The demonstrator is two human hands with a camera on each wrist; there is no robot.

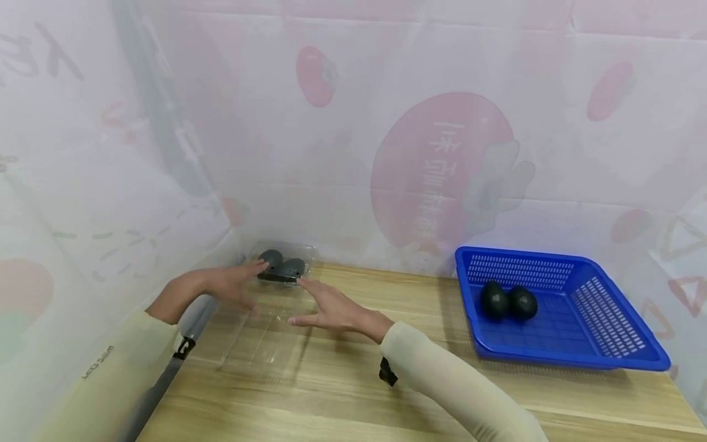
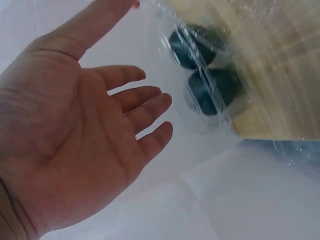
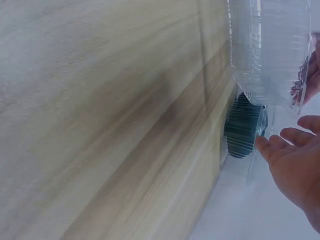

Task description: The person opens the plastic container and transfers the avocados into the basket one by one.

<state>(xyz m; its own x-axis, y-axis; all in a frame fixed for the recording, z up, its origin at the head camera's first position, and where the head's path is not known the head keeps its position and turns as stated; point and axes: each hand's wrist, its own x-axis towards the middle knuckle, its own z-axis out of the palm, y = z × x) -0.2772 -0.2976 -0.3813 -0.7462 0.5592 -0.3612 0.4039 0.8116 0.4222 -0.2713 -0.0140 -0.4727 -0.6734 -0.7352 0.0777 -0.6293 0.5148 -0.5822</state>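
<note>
Two dark avocados sit in a clear plastic clamshell box at the back left of the table. The box's transparent lid is swung up on the near side, toward the person. My left hand is spread at the left of the box, palm facing it, holding nothing; the left wrist view shows its fingers apart and just short of the plastic wall. From the right side, my right hand reaches in with fingers extended, fingertips right at the box edge by an avocado.
A blue plastic basket on the right of the table holds two more avocados. Printed white sheeting rises behind the wooden table and along its left side.
</note>
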